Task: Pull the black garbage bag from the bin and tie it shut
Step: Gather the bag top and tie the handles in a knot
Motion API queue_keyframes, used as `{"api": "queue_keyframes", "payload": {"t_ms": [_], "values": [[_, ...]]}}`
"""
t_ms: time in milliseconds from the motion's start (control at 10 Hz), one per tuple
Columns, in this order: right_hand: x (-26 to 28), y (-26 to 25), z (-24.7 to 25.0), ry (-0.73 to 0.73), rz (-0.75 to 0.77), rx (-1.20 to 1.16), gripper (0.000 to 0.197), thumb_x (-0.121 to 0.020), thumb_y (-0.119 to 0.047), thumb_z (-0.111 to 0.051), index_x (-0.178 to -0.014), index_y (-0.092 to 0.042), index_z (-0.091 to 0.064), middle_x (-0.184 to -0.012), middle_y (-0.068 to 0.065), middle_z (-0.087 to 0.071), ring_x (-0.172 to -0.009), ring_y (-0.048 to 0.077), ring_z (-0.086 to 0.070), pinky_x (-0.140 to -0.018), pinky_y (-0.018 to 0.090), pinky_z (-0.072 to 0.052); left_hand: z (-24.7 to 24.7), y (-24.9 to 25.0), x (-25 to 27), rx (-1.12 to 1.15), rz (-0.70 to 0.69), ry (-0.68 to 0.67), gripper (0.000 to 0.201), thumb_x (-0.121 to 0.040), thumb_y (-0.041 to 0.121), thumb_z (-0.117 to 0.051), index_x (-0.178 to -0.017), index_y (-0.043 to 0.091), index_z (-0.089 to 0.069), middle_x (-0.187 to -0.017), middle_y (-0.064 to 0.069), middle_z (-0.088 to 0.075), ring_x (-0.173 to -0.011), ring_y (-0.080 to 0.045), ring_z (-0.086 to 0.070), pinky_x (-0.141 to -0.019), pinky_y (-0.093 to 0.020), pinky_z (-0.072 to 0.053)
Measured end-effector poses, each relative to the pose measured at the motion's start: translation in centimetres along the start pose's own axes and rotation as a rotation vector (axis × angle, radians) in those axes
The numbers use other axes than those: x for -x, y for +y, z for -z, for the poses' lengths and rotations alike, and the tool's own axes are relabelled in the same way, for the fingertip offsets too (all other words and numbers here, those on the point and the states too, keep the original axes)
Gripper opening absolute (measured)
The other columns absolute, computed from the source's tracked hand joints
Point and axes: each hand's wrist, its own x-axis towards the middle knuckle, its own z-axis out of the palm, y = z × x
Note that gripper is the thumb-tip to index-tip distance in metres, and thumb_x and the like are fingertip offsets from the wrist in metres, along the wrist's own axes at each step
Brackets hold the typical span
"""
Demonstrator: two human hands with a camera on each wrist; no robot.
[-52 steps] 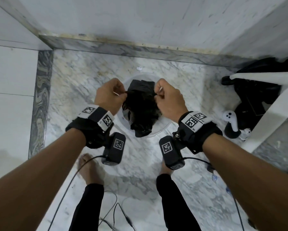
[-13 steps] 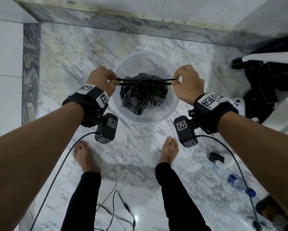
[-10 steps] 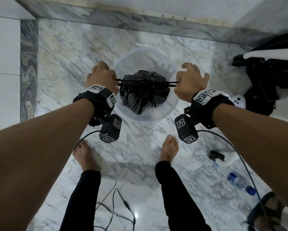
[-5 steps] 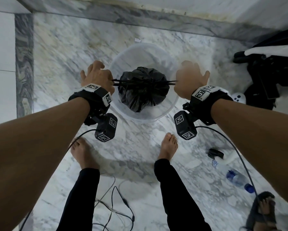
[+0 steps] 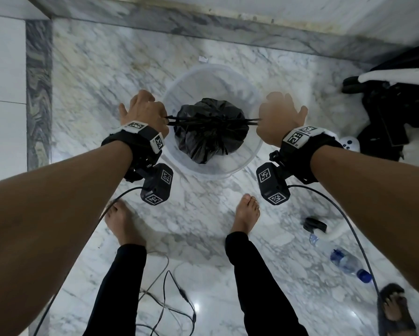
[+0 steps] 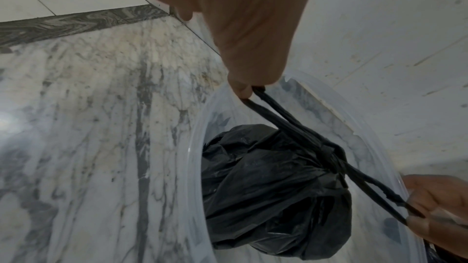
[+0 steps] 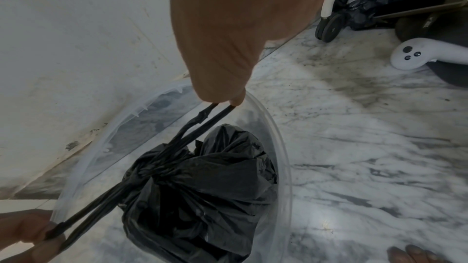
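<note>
Fingers (image 6: 241, 89) of the left hand (image 5: 144, 111) pinch one pair of thin, twisted black plastic ties (image 5: 179, 121), and the right hand (image 5: 277, 117) is clenched on the matching pair at the far side of the bin (image 5: 252, 154). Both pairs are stretched taut, so the ties run in one straight, level line across the bin's mouth, left to right. They meet in a knot (image 6: 329, 154) on top of the black garbage bag (image 5: 209, 137). This bag is crinkled, glossy film gathered into a rounded bundle, hanging inside the bin with its puckered neck up and its long axis vertical. Round, translucent and smooth-rimmed, the bin stands on veined white marble floor (image 5: 94, 76) near the wall's grey marble skirting (image 5: 203, 27).
</note>
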Motion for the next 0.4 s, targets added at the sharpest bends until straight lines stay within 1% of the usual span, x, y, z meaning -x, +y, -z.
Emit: {"api": "queue_keyframes", "payload": {"t_ms": [100, 200, 300, 400], "values": [[-0.1, 0.0, -0.1, 0.015, -0.005, 0.007, 0.018, -0.072, -0.024, -0.045, -0.083, -0.022, -0.059, -0.146, 0.000, -0.037, -0.141, 0.031, -0.023, -0.110, 0.063, -0.015, -0.1, 0.1, 0.0, 0.000, 0.005, 0.019, 0.022, -0.083, 0.021, -0.057, -0.102, 0.018, -0.067, -0.133, -0.006, -0.040, -0.132, -0.028, -0.035, -0.117, -0.058, -0.008], [0.0, -0.3, -0.3, 0.021, -0.031, 0.015, 0.025, -0.073, -0.017, -0.046, -0.091, -0.015, -0.064, -0.140, 0.002, -0.042, -0.141, 0.033, -0.024, -0.109, 0.062, -0.018, -0.1, 0.3, 0.1, 0.014, 0.022, -0.015, 0.017, -0.083, 0.023, -0.057, -0.096, 0.019, -0.067, -0.130, -0.008, -0.042, -0.126, -0.030, -0.042, -0.114, -0.056, -0.019], [0.3, -1.0, 0.1, -0.003, -0.099, -0.099, 0.026, -0.073, -0.006, -0.044, -0.090, -0.011, -0.063, -0.118, 0.009, -0.056, -0.123, 0.035, -0.043, -0.100, 0.051, -0.034, 0.8, 0.1, 0.1, 0.152, 0.043, -0.135, 0.018, -0.083, 0.027, -0.062, -0.094, 0.014, -0.067, -0.128, -0.019, -0.048, -0.101, -0.038, -0.055, -0.083, -0.039, -0.044], [1.6, -0.8, 1.1, -0.018, -0.069, -0.186, 0.029, -0.082, -0.013, -0.052, -0.110, -0.011, -0.059, -0.124, 0.010, -0.056, -0.121, 0.034, -0.047, -0.100, 0.046, -0.037, 3.3, 0.4, 1.2, 0.269, -0.003, -0.185, 0.049, -0.078, 0.033, -0.070, -0.122, 0.014, -0.058, -0.138, -0.023, -0.045, -0.116, -0.039, -0.053, -0.086, -0.040, -0.044]]}}
